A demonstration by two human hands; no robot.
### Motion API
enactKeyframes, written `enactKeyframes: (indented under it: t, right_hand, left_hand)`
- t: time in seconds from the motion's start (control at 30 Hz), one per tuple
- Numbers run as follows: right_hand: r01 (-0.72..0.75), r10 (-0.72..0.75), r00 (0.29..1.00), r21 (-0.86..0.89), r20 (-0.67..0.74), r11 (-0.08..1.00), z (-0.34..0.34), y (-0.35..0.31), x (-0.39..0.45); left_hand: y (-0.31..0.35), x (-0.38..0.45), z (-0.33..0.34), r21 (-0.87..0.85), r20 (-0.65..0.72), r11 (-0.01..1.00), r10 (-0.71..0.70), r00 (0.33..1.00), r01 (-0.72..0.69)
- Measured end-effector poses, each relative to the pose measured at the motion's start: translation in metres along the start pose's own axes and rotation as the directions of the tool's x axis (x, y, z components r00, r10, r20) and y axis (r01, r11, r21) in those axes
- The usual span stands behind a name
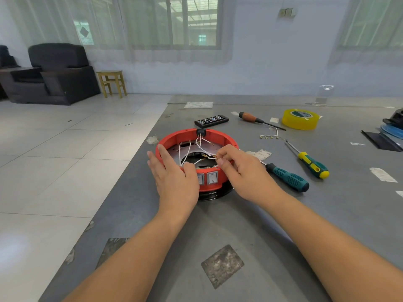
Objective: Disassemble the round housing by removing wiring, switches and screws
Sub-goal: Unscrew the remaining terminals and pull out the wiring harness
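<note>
The grey table [239,225] ran from the bottom of the frame up to the middle right, its top scuffed and patched with worn squares and scraps of old label, and to its left lay pale floor tiles [65,149] reaching back to a dark armchair [56,73] and a small wooden stool [112,82] in the upper left, under curtained windows [174,22]. At the centre of the frame sat the round red housing [172,140], open side up, with white wires [185,151] looping across its inside and two rocker switches [212,178] set in its near wall. The left hand [172,177] lay flat against the housing's left rim, fingers straight and holding nothing; the right hand [239,168] reached in from the right and pinched a wire's brass terminal (too small to tell which one) between thumb and fingertips. To the right of the housing lay a dark green screwdriver [287,179], a yellow and green screwdriver [311,164], a loose wire harness [270,136], an orange-handled screwdriver [250,117], a roll of yellow tape [301,118] and a black bit case [211,120]. The left switch was partly hidden behind the left hand, the black base under the housing barely showed, and dark and blue objects [390,131] were cut off at the right edge of the frame.
</note>
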State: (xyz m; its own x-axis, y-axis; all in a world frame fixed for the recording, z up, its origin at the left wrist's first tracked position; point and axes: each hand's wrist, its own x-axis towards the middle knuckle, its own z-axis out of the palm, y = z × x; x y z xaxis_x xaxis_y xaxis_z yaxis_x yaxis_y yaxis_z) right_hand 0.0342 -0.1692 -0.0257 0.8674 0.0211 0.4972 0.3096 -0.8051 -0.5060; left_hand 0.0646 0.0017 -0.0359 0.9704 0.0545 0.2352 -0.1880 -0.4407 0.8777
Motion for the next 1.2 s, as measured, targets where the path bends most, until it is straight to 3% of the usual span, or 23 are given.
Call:
enactKeyframes:
  t: [0.07,0.17,0.27,0.37,0.5,0.73,0.83,0.93,1.03,1.2]
  right_hand:
    - [-0.012,0.012,1.0,-0.005,0.003,1.0,0.0,0.0,-0.001]
    - [0.018,-0.019,0.998,-0.014,-0.058,1.0,0.002,-0.001,-0.004]
    - [0.134,-0.143,0.971,-0.06,-0.189,0.989,0.001,-0.004,-0.007]
    - [0.257,-0.287,0.933,-0.157,-0.215,0.954,-0.002,-0.006,-0.007]
    - [0.334,-0.39,0.907,-0.293,-0.158,0.896,-0.003,-0.005,-0.008]
    - [0.343,-0.388,0.898,-0.222,-0.208,0.913,-0.003,-0.003,-0.007]
    - [0.305,-0.328,0.9,-0.123,-0.288,0.944,-0.002,-0.006,-0.009]
    - [0.133,-0.101,0.918,0.057,-0.383,0.989,-0.001,-0.015,-0.012]
    - [0.007,0.028,0.961,0.125,-0.275,0.992,0.003,-0.019,-0.014]
    - [-0.056,0.115,0.974,0.283,-0.196,0.957,0.005,-0.021,-0.014]
  left_hand:
    - [0.0,-0.001,0.0,0.062,-0.009,0.998,0.02,1.0,-0.02]
    - [-0.003,0.0,-0.004,0.155,-0.079,0.971,0.197,0.977,-0.183]
    - [0.0,0.001,-0.009,0.153,-0.095,0.923,0.371,0.924,-0.355]
    - [0.005,-0.001,-0.01,0.132,-0.058,0.875,0.475,0.878,-0.465]
    - [0.003,0.0,-0.011,0.129,-0.023,0.843,0.528,0.849,-0.522]
    - [0.004,0.0,-0.012,0.029,0.046,0.859,0.51,0.859,-0.511]
    - [0.004,-0.001,-0.011,0.048,-0.007,0.851,0.523,0.852,-0.522]
    - [0.005,-0.002,-0.009,0.037,-0.054,0.863,0.505,0.861,-0.504]
    - [0.004,-0.002,-0.008,-0.01,-0.071,0.874,0.484,0.872,-0.486]
    - [0.007,-0.006,-0.007,-0.047,-0.07,0.873,0.481,0.874,-0.485]
